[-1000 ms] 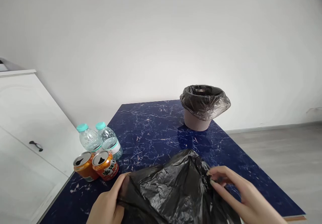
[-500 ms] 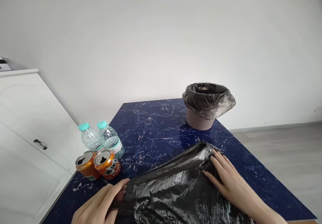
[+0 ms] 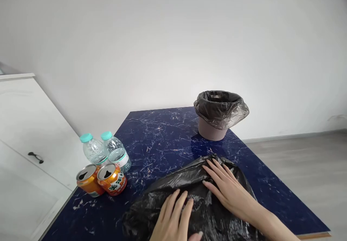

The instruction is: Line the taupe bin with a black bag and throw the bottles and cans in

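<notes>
A black plastic bag (image 3: 162,194) lies spread over the near part of the blue marbled table (image 3: 159,136), its lower part running out of view. My left hand (image 3: 173,215) rests on the bag with fingers apart. Farther right, my right hand (image 3: 225,186) lies flat on the bag near its far edge, fingers spread. Neither hand grips the plastic. Left of the bag stand two orange drink cans, a front one (image 3: 112,179) and another (image 3: 89,183), both opened on top. Close behind them are two clear bottles with turquoise caps, one (image 3: 117,154) and another (image 3: 93,150).
A pinkish-grey bin (image 3: 211,129) lined with a dark bag (image 3: 221,111) stands at the far right of the table. A white cabinet (image 3: 32,132) with a black handle is at the left. Behind is a pale wall (image 3: 162,46); grey floor (image 3: 292,158) shows at right.
My left hand has let go of the bag's left edge and moved right onto its top. My right hand has shifted slightly left and lies flatter. The view has turned slightly.
</notes>
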Demonstrator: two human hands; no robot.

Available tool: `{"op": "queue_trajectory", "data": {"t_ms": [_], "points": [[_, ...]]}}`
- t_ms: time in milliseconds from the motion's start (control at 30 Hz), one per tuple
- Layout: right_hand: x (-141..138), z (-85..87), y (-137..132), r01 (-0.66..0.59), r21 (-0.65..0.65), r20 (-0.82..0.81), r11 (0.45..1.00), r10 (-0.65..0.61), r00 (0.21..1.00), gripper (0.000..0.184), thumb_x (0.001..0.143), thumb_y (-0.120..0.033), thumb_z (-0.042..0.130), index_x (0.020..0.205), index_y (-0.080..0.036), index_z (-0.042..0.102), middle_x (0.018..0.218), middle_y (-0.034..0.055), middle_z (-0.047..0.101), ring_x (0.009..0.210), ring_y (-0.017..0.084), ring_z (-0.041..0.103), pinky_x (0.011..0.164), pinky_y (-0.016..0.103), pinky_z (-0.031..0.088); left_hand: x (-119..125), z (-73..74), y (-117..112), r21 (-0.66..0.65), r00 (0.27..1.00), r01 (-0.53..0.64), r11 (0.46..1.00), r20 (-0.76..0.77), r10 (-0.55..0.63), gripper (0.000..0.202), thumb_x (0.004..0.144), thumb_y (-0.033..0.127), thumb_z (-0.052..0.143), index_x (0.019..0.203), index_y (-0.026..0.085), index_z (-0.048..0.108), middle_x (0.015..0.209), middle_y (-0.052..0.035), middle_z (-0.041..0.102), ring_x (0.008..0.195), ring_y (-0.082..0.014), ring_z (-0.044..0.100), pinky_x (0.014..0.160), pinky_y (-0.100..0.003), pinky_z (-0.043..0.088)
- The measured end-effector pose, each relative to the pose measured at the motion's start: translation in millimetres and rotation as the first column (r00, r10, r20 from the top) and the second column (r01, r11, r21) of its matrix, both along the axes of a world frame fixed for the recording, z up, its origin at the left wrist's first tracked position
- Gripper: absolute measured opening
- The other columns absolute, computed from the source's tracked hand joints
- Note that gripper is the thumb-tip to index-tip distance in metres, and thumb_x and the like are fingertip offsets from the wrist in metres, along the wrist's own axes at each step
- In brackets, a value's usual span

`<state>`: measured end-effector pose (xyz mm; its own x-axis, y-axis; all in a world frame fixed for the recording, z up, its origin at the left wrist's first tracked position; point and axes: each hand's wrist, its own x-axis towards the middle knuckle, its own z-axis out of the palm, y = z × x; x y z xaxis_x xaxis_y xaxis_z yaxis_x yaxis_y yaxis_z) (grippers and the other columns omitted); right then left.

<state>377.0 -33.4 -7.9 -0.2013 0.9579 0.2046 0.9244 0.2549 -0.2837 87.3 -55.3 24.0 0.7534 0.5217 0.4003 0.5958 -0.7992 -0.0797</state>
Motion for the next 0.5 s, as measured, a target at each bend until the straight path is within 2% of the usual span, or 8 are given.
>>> {"op": "queue_trajectory", "data": {"t_ms": [67,167,267,333,367,433,500], "points": [[4,-15.0,10,0.018,-0.029,0.006,0.999,-0.018,1.000,0.068,0.112,-0.062,0.034,0.171,-0.030,0.031,0.178,0.0043,0.025,0.165,0.033,0.016,0.131,0.064,0.025,0,-17.5,11,0.021,0.998,0.003,1.000,-0.055,-0.002,0.061,0.104,0.053,0.061,0.153,0.017,0.057,0.155,-0.0140,0.063,0.135,-0.0366,0.067,0.101,-0.049,0.065],[15,-29.9,19,0.116,0.013,0.035,0.993,-0.117,0.993,0.069,0.111,-0.064,0.031,0.171,-0.029,0.032,0.178,0.0060,0.025,0.165,0.034,0.015,0.130,0.067,0.021,-11,-26.6,32,0.001,0.994,-0.072,0.997,-0.088,0.071,0.060,0.108,0.051,0.053,0.160,0.020,0.051,0.163,-0.0133,0.055,0.144,-0.0380,0.059,0.107,-0.057,0.061],[27,-33.3,18,0.232,0.098,0.056,0.968,-0.238,0.970,0.072,0.109,-0.066,0.033,0.167,-0.023,0.042,0.174,0.0114,0.035,0.163,0.037,0.025,0.128,0.070,0.026,-25,-12.1,45,-0.009,0.968,-0.247,0.969,-0.050,0.247,0.048,0.110,0.041,0.048,0.152,0.020,0.061,0.159,-0.0149,0.060,0.146,-0.0408,0.057,0.113,-0.067,0.053],[34,-26.2,11,0.246,0.155,0.036,0.957,-0.255,0.966,0.072,0.109,-0.067,0.036,0.165,-0.023,0.045,0.174,0.0126,0.036,0.162,0.038,0.029,0.126,0.068,0.033,-30,4.6,44,-0.031,0.956,-0.293,0.956,0.005,0.294,0.043,0.110,0.036,0.048,0.145,0.020,0.067,0.152,-0.0152,0.065,0.141,-0.0396,0.062,0.114,-0.066,0.054],[37,-19.9,5,0.226,0.174,0.020,0.959,-0.233,0.972,0.071,0.109,-0.065,0.039,0.166,-0.024,0.044,0.174,0.0118,0.035,0.162,0.037,0.029,0.125,0.066,0.036,-31,12.2,41,-0.068,0.968,-0.246,0.967,0.021,0.248,0.044,0.109,0.036,0.050,0.148,0.022,0.064,0.153,-0.0138,0.065,0.141,-0.0370,0.062,0.114,-0.061,0.055],[44,-4.5,-10,0.129,0.165,-0.010,0.978,-0.129,0.992,0.066,0.110,-0.059,0.044,0.168,-0.028,0.040,0.176,0.0082,0.032,0.162,0.034,0.029,0.126,0.060,0.039,-31,19.9,31,-0.156,0.998,-0.048,0.987,0.031,0.054,0.061,0.106,0.048,0.059,0.162,0.027,0.048,0.160,-0.0102,0.059,0.145,-0.0320,0.059,0.116,-0.049,0.056],[54,9.4,-25,-0.013,0.058,-0.025,0.998,0.014,1.000,0.064,0.110,-0.054,0.049,0.170,-0.035,0.035,0.176,0.0034,0.032,0.161,0.031,0.032,0.126,0.053,0.041,-29,12.7,21,-0.180,0.993,0.116,0.977,0.015,-0.116,0.084,0.100,0.062,0.065,0.170,0.028,0.032,0.164,-0.0101,0.054,0.149,-0.0328,0.055,0.117,-0.047,0.054]]}}
